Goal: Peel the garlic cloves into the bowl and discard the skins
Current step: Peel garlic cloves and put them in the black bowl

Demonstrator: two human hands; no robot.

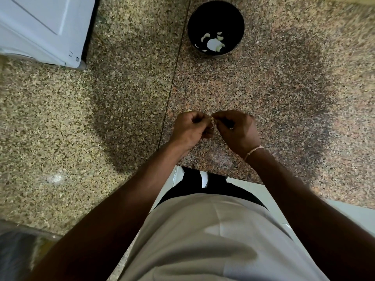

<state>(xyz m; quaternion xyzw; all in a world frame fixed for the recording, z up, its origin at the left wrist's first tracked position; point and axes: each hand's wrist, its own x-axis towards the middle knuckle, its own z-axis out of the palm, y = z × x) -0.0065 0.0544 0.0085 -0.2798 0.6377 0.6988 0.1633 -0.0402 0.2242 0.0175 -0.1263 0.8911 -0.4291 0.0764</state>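
Pale garlic clove (212, 118) pinched (both hands curled)

Seen from above, over a speckled granite counter (284, 98). Left hand (190, 128) and right hand (237, 130) held together above the near middle of the counter, fingers curled, both pinching one small garlic clove (211, 119) between the fingertips. Thin pale band (253, 151) around the right wrist. Farther back, a dark bowl (216, 28) with several pale peeled cloves (213, 42) inside. At far left, a white appliance (44, 27).
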